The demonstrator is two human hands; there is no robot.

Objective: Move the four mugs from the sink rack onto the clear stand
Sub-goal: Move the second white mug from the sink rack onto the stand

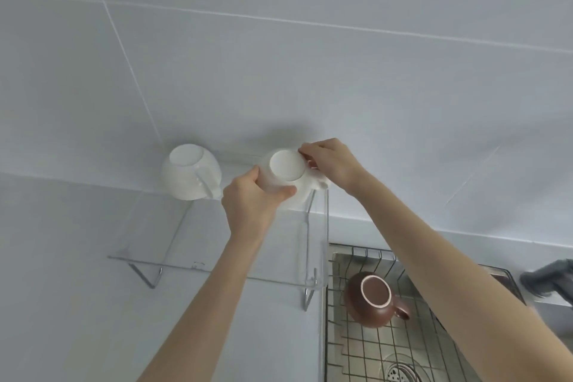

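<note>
A white mug (286,169) sits upside down at the far right corner of the clear stand (217,270). My left hand (251,198) wraps its near side, and my right hand (331,161) pinches its far right edge by the handle. Another white mug (190,172) rests upside down at the stand's far left, untouched. A brown mug (372,299) lies upside down on the wire sink rack (366,347), its handle pointing right. No other mug shows in this view.
The stand sits on a white counter (62,257) against a tiled wall (279,56). The steel sink with its drain (403,372) lies under the rack. A grey object (548,281) sits at the right edge.
</note>
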